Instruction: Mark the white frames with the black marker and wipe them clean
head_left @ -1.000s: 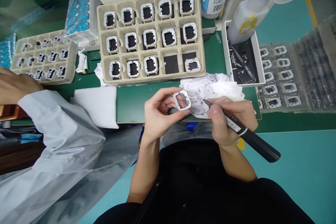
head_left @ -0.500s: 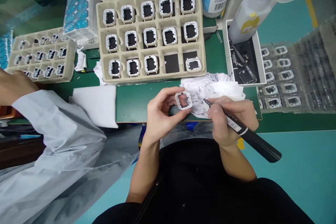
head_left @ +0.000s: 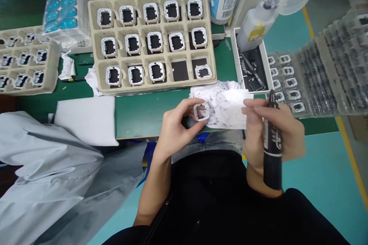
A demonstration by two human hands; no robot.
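My left hand (head_left: 179,126) pinches a white square frame (head_left: 201,111) between thumb and fingers at the front edge of the green table. Further right, my right hand (head_left: 276,134) is closed around a black marker (head_left: 272,160), its tip pointing up and away from me. Crumpled white cloths (head_left: 227,107) lie just behind and beside the frame. Beyond my hands stands a beige compartment tray (head_left: 152,88) with similar frames in nearly all its compartments; one in the front row holds only a dark pad (head_left: 180,71).
A white box (head_left: 268,84) with a bottle (head_left: 254,26) and small tools stands at the right, near stacked clear trays (head_left: 330,72). At left are another beige tray (head_left: 53,69), a white foam sheet (head_left: 86,118) and a co-worker's grey sleeve (head_left: 48,149).
My right hand has moved right, away from the frame, and the marker has swung upright. My left hand keeps its hold. The view has shifted, and the co-worker's hand is out of sight.
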